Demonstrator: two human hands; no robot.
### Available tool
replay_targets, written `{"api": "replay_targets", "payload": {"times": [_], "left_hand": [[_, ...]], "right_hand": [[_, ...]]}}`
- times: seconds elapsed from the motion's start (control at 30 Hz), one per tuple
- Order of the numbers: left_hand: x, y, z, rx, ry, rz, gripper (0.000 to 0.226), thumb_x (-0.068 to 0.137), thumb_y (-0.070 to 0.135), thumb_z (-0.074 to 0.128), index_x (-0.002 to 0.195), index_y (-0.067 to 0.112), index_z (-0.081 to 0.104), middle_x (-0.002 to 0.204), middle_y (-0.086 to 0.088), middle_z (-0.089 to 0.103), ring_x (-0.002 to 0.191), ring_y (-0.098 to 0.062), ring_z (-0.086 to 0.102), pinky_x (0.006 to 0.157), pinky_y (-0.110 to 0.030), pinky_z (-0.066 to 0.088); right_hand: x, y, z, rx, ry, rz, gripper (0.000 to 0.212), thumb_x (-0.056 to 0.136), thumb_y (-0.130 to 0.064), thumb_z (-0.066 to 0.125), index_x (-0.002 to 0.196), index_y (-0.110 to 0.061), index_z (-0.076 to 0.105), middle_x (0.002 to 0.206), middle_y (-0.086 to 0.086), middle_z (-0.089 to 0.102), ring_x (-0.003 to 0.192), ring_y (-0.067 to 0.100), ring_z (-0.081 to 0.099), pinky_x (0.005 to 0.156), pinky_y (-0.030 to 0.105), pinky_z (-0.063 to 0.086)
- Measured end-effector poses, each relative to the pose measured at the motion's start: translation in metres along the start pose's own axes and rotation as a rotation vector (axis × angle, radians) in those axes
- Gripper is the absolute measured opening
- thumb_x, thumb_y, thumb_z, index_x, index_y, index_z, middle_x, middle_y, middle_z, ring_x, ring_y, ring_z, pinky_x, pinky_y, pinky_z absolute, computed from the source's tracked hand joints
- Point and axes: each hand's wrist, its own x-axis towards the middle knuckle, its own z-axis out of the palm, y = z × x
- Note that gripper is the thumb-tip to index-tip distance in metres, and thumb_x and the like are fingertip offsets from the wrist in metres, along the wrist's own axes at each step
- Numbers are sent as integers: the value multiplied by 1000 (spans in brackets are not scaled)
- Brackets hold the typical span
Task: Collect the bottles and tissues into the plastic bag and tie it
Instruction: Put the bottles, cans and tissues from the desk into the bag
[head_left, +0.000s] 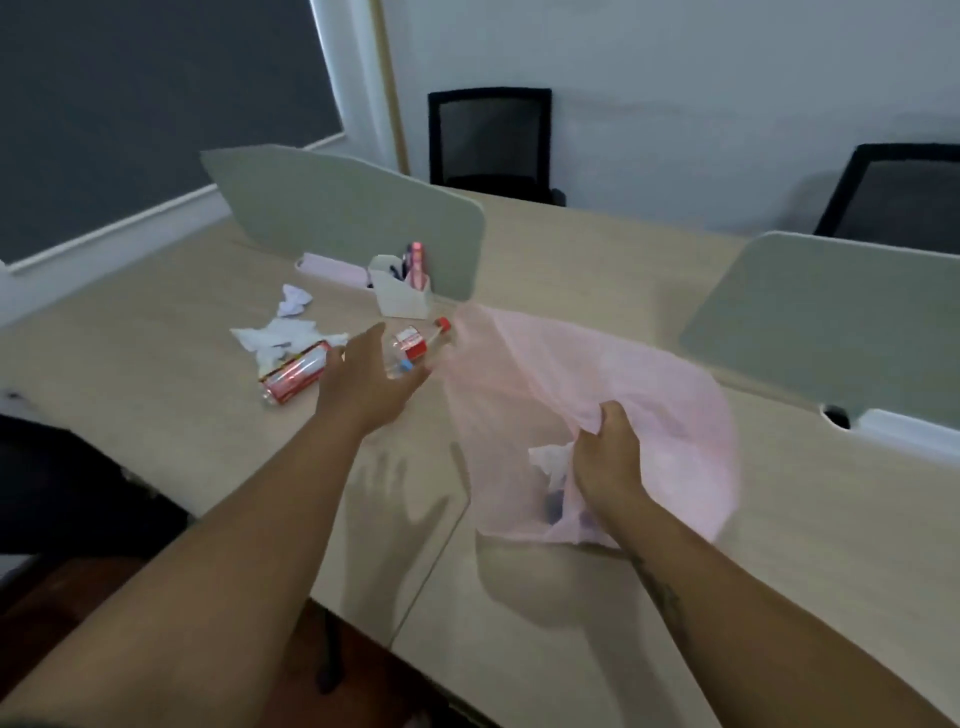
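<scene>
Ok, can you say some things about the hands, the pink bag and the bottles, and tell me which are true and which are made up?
1. The right hand grips the pink plastic bag. True.
2. The left hand is closed around a tissue. False: it is open, reaching toward the bottle with the red cap, and holds nothing.
3. Both bottles are already in the bag. False: the red-capped bottle and the bottle with the red label lie on the desk.
4. Crumpled tissues lie on the desk beside the red-labelled bottle. True.
5. Something white shows through the bag near the right hand. True.
</scene>
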Motion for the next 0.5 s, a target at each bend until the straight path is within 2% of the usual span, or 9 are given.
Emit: {"api": "replay_targets", "payload": {"times": [0.1, 0.2, 0.27, 0.37, 0.43, 0.5], "left_hand": [[24, -64, 9, 122, -55, -119, 115, 61, 93, 40, 153, 28, 16, 160, -9, 24, 146, -36, 20, 116, -54, 21], [42, -92, 27, 128, -253, -171, 117, 68, 83, 55, 154, 32, -4, 164, -8, 0, 149, -38, 5, 117, -56, 16], [52, -100, 38, 111, -372, -175, 116, 72, 73, 63, 152, 37, -12, 164, -4, -7, 148, -39, 4, 115, -54, 19], [67, -114, 56, 148, -393, -125, 114, 71, 71, 65, 153, 35, -6, 161, -5, 10, 144, -37, 18, 109, -50, 30], [75, -124, 67, 121, -387, -115, 109, 69, 68, 67, 152, 31, 7, 148, -7, 34, 135, -33, 33, 102, -45, 38], [80, -131, 73, 40, -408, -119, 100, 68, 62, 69, 148, 29, 19, 133, -5, 49, 122, -29, 47, 95, -42, 45]], "right_hand": [[8, -13, 49, -31, 2, -2, 16, 98, -9, 38, 105, -6, 52, 96, 5, 59, 85, 22, 54, 74, 34, 43], [20, -22, 90, -93, 52, 43, 18, 99, -11, 41, 110, -3, 53, 101, 5, 56, 94, 22, 52, 82, 32, 41], [30, -25, 112, -131, 81, 62, 18, 98, -10, 42, 110, -3, 53, 102, 7, 57, 99, 25, 54, 90, 36, 45], [42, -27, 130, -184, 142, 84, 14, 98, -7, 43, 104, 0, 53, 100, 13, 59, 98, 29, 56, 86, 34, 43], [48, -25, 134, -217, 170, 95, 15, 97, -7, 43, 103, 1, 54, 97, 13, 58, 95, 30, 56, 82, 34, 42], [52, -23, 134, -251, 194, 107, 16, 98, -9, 44, 103, 0, 55, 96, 12, 59, 92, 29, 56, 82, 36, 45]]}}
